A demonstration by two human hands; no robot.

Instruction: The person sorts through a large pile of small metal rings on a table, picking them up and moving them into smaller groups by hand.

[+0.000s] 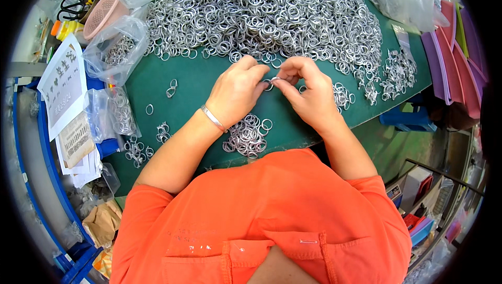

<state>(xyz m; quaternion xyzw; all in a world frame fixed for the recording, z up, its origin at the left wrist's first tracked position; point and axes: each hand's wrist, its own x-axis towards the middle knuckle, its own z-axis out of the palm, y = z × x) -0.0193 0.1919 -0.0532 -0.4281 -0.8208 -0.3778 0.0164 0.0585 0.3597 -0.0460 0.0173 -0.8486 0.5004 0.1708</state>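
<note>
Both hands meet over the green table, just in front of a large heap of silver rings. My left hand, with a bangle on its wrist, pinches the left side of a small metal ring. On that ring's other side, the thumb and fingertips of my right hand are closed. Whether one ring or two linked ones lie between the fingertips is too small to tell. Below my left wrist sits a small pile of rings. Beside my right hand lies another small cluster of rings.
At the right are more metal pieces and pink and purple folders. Clear plastic bags, a pink basket, black scissors and a printed sheet stand at the left. A blue stool is under the table's right edge.
</note>
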